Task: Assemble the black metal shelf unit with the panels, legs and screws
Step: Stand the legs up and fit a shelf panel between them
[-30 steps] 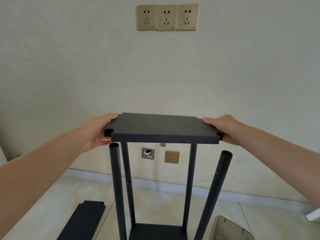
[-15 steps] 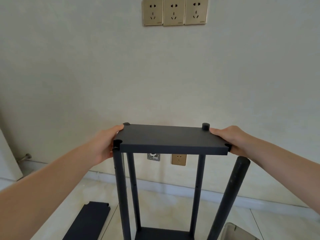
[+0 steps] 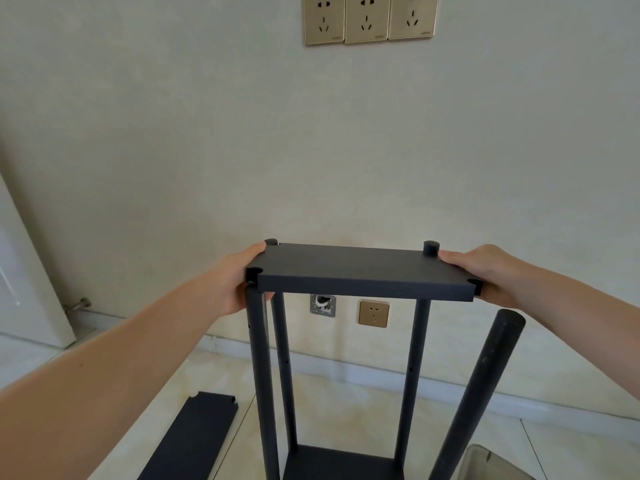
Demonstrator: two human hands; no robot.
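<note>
Panel (image 3: 360,270) lowered from above the legs onto them. Far-right leg top (image 3: 431,247) and far-left leg top (image 3: 271,242) now poking through the corner notches; near-left leg (image 3: 258,358) seated at its notch. Near-right leg (image 3: 485,386) now leaning further out, below its corner notch.

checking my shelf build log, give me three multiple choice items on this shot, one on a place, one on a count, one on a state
1. Where does the spare panel lie?
A. on the floor, lower left
B. against the wall
C. on top of the legs

2. How many gold sockets sit in the row at the top of the wall?
A. one
B. three
C. five

3. How does the near right leg stand?
A. seated in the held panel's notch
B. leaning free, outside the held panel
C. flat on the floor

A: it lies flat beside the frame.
B: three plates side by side.
B: its top is below and clear of the corner.
</note>
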